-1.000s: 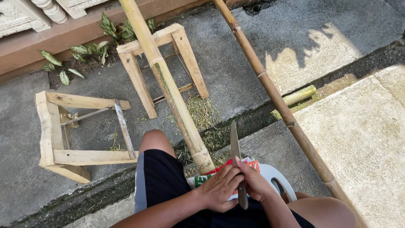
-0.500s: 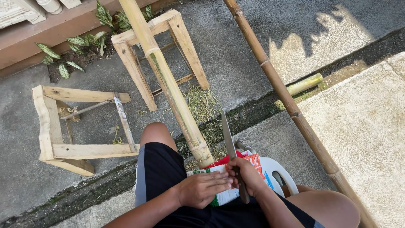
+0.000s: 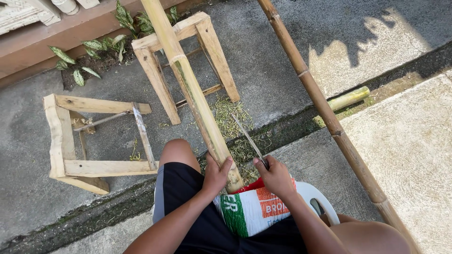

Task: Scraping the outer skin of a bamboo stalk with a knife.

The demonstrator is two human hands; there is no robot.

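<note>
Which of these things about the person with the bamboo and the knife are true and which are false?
1. The left hand grips the bamboo pole. True.
2. The right hand holds a hammer. False: it holds a knife.
3. The pole rests on a wooden stool. True.
4. Another wooden stool frame stands upright. False: it lies on its side.
5. A second bamboo pole lies at the right. True.

Black shorts with a grey side stripe are worn. Both forearms are left bare, with no sleeves, gloves, watch or rings seen on the left hand or right hand.
</note>
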